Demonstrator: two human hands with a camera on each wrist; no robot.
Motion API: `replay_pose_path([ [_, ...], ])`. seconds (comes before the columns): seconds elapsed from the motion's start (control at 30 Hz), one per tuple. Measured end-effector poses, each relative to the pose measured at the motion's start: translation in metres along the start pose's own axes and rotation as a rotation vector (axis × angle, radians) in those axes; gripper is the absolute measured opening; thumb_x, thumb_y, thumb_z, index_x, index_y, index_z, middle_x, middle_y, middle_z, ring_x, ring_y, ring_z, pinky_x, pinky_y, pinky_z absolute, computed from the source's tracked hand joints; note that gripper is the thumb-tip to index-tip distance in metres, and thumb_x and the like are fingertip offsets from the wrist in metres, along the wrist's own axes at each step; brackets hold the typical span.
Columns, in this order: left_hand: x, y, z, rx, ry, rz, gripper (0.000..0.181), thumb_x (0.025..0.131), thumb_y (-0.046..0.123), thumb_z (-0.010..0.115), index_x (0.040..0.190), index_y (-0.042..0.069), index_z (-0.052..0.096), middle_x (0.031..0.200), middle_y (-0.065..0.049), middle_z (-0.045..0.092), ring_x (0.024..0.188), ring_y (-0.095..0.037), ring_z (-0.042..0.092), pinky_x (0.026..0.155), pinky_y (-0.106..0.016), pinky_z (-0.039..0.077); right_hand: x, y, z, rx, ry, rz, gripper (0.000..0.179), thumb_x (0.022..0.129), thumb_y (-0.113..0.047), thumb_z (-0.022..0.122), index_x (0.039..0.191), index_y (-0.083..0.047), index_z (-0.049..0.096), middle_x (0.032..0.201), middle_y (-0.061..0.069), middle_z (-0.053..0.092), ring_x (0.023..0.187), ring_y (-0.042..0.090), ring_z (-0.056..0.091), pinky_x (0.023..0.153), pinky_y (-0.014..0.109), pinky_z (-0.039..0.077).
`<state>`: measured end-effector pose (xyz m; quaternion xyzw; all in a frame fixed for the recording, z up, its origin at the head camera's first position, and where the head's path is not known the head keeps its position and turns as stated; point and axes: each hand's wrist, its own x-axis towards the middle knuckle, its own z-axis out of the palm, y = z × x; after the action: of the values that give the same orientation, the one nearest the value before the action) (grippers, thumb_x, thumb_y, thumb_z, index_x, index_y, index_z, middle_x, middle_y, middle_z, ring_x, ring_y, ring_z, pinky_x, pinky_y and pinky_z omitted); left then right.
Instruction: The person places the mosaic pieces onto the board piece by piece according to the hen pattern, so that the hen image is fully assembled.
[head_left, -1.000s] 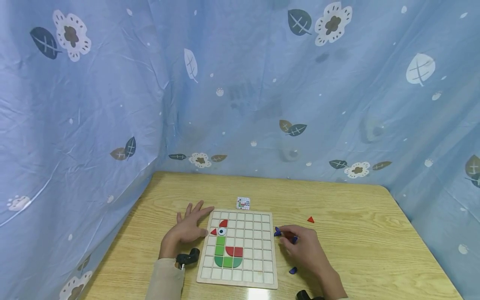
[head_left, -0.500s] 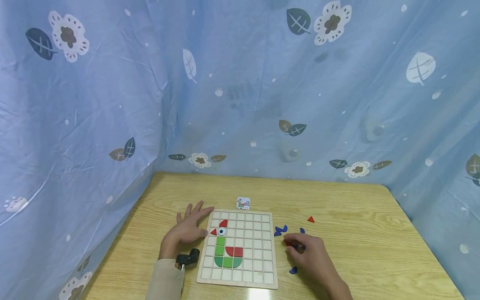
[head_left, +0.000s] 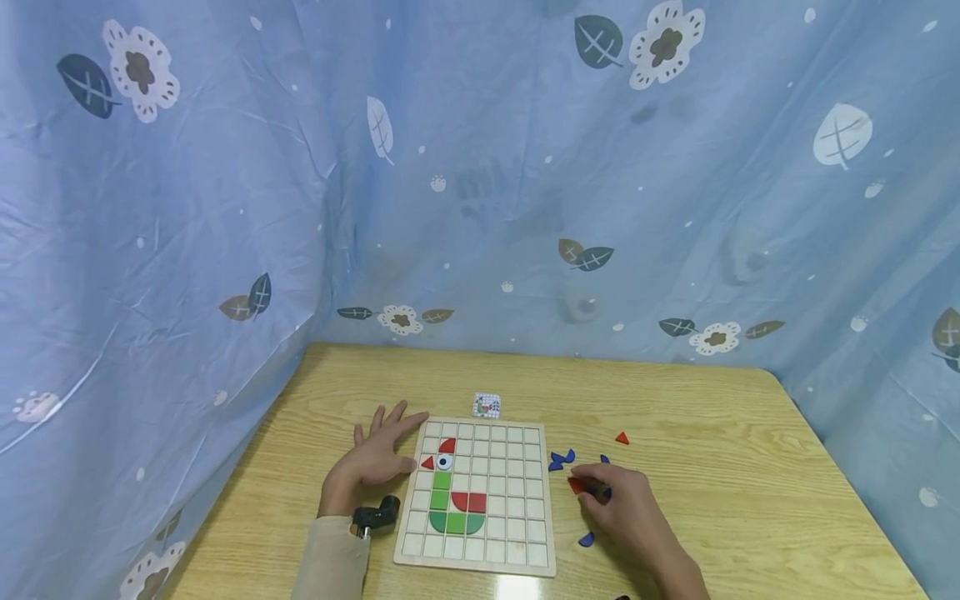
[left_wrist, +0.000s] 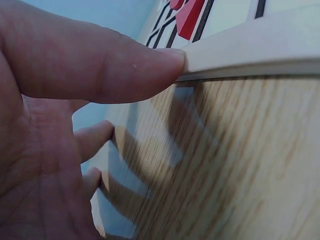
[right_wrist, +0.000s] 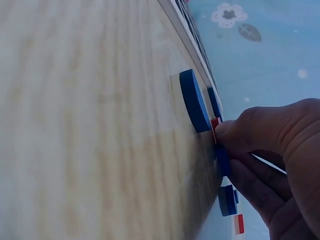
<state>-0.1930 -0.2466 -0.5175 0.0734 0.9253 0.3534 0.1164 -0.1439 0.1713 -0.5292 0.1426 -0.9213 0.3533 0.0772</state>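
My left hand (head_left: 378,457) spreads its straight fingers at the left of a wooden grid board (head_left: 517,554). Its thumb (left_wrist: 135,70) touches the board's side edge. On the board, a bird-like figure is laid from green tiles (head_left: 440,500), red tiles (head_left: 476,502), a red triangle (head_left: 427,462) and a round eye tile (head_left: 444,462). Right of the board, my right hand (head_left: 626,500) pinches a red tile (head_left: 577,485) between thumb and fingers, low at the table. Its full shape is partly hidden. Blue half-round tiles (right_wrist: 195,101) lie around these fingers.
A small printed picture card (head_left: 487,406) lies behind the board. Several blue tiles (head_left: 557,459) sit close to its right edge, and one blue tile (head_left: 587,540) lies nearer me. Farther right is a loose red triangle (head_left: 622,437). A blue patterned curtain (head_left: 480,208) surrounds the wooden table (head_left: 735,467).
My right hand has moved slightly right and toward me, uncovering blue tiles beside the board. A red tile now shows in its fingertips. My left hand has stayed in place.
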Motion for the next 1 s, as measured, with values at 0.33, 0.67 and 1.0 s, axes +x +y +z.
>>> replay_pose_path([
  [0.33, -0.001, 0.001, -0.001, -0.009, 0.004, -0.001, 0.083, 0.087, 0.005, 0.076, 0.165, 0.02, 0.052, 0.183, -0.023, 0.016, 0.167, -0.056, -0.008, 0.124, -0.083, -0.014, -0.011, -0.002, -0.001, 0.102, -0.022, -0.08, 0.033, 0.084, 0.007, 0.086, 0.108, -0.015, 0.085, 0.101, -0.008, 0.085, 0.09, 0.002, 0.077, 0.077, 0.024, 0.064],
  [0.67, -0.002, 0.002, 0.0, -0.004, 0.009, 0.0, 0.083, 0.087, 0.005, 0.077, 0.165, 0.02, 0.052, 0.183, -0.023, 0.017, 0.167, -0.056, -0.007, 0.123, -0.084, -0.013, 0.002, 0.004, -0.002, -0.033, 0.0, -0.149, 0.038, 0.079, 0.002, 0.091, 0.111, -0.017, 0.086, 0.107, -0.009, 0.084, 0.1, 0.009, 0.078, 0.083, 0.031, 0.064],
  [1.0, -0.003, 0.001, 0.001, 0.0, 0.015, 0.006, 0.082, 0.087, 0.005, 0.078, 0.164, 0.02, 0.053, 0.182, -0.023, 0.018, 0.167, -0.056, -0.007, 0.123, -0.085, -0.012, 0.01, 0.003, -0.001, -0.029, -0.099, -0.227, 0.035, 0.082, 0.004, 0.087, 0.11, -0.017, 0.085, 0.106, -0.009, 0.083, 0.102, 0.01, 0.078, 0.09, 0.034, 0.065],
])
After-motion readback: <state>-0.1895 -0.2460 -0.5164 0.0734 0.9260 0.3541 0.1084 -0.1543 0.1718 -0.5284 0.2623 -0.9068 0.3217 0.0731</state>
